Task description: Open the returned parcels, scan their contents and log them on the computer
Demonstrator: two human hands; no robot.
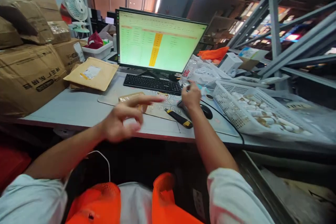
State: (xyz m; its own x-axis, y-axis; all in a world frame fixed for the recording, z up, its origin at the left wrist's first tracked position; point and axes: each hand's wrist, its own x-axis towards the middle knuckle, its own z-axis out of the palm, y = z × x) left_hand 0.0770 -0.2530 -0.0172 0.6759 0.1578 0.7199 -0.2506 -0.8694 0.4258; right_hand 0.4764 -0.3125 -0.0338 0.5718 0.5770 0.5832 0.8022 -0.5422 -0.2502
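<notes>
My left hand (124, 119) is raised over the front edge of the desk, its index finger stretched to the right and the others loosely bent. It holds nothing. Just behind it lies a small brown packet (131, 97), partly covered by the fingers. My right hand (191, 95) is at the right end of the black keyboard (152, 83), fingers curled and slightly blurred. A dark grey object (183, 107) shows beside its wrist; what the fingers grip is hidden. A black and yellow utility knife (179, 118) lies between the hands. A black mouse (207, 111) sits right of my right forearm.
A lit monitor (160, 42) showing a spreadsheet stands behind the keyboard. Cardboard boxes (31, 77) and a padded envelope (91, 73) crowd the left. On the right, a white basket (231, 112) holds several small white items. A black cable (223, 113) crosses the desk mat.
</notes>
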